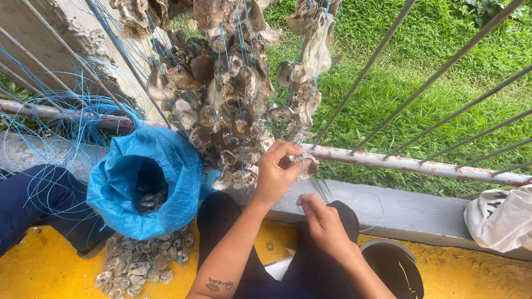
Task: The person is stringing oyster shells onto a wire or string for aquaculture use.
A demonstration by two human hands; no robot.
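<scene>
Blue line (pixel 304 176) is running down from a shell (pixel 306 164) that the left hand (pixel 275 173) is pinching against the rail (pixel 410 164); the right hand (pixel 320 217), just below the rail, is closing its fingers on the line. A slack pinch could be dropping the shell past the rail's edge. Open room is lying right of the hands along the rail.

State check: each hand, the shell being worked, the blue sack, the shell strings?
left hand: shut on oyster shell, raised at the railing
right hand: pinching thin line, fingers closed
blue sack: open, shells inside
hanging shell strings: strung, hanging
loose shells: piled on floor
</scene>
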